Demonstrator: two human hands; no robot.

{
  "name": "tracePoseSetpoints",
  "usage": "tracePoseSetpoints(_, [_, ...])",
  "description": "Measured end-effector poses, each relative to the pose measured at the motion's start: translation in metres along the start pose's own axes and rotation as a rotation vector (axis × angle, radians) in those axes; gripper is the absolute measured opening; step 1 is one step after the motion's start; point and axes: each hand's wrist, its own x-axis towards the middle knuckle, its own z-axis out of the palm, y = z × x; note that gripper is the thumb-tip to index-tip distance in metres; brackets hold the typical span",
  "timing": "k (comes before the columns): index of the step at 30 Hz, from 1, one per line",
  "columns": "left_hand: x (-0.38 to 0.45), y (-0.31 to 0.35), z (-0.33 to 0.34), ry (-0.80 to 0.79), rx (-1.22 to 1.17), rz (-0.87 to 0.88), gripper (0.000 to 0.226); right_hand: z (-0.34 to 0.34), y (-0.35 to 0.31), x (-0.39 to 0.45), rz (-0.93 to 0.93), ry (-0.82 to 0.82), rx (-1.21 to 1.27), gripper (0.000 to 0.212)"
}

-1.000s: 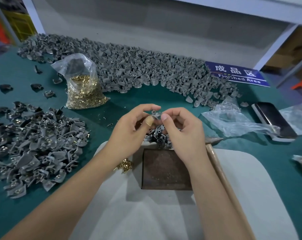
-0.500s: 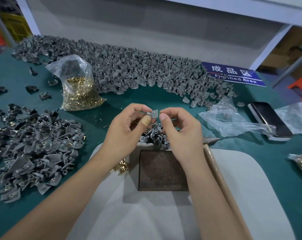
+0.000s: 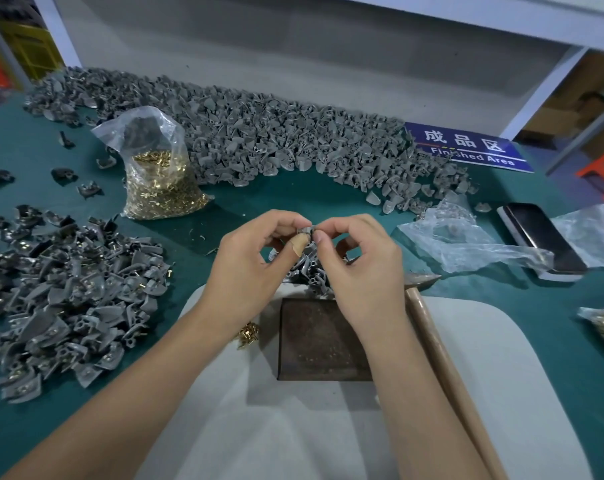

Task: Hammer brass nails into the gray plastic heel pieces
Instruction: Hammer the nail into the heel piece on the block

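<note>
Pinching one small gray plastic heel piece (image 3: 305, 232) between thumb and forefinger, the left hand (image 3: 248, 261) holds it raised above the dark rusted metal anvil block (image 3: 323, 341); the right hand (image 3: 357, 261) has closed in against it since half a second ago, its fingertips (image 3: 319, 237) now pressed to the piece, where a gap showed before; whether a brass nail sits between them cannot be told. Judgement: a nail is being seated by hand, hammering not yet begun. The wooden-handled hammer (image 3: 442, 358) lies untouched beside the block on the pale gray pad (image 3: 501, 393); a few loose brass nails (image 3: 247, 333) lie left of the block; the clear plastic bag of brass nails (image 3: 155, 174) stands well apart.
</note>
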Motion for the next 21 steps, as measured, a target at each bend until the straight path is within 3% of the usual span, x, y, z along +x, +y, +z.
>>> tracePoseSetpoints(8, [0.0, 0.001, -0.002, 0.007, 0.106, 0.028, 0.014, -0.001, 0.001, 0.0, -0.002, -0.045, -0.05, 0.006])
tracePoseSetpoints(15, [0.001, 0.003, -0.005, -0.067, 0.212, 0.08, 0.013, -0.005, 0.002, 0.001, -0.1, -0.157, -0.248, 0.007])
tracePoseSetpoints(21, [-0.001, 0.003, -0.006, -0.11, 0.205, 0.035, 0.013, -0.01, 0.008, 0.004, -0.05, -0.23, -0.215, 0.009])
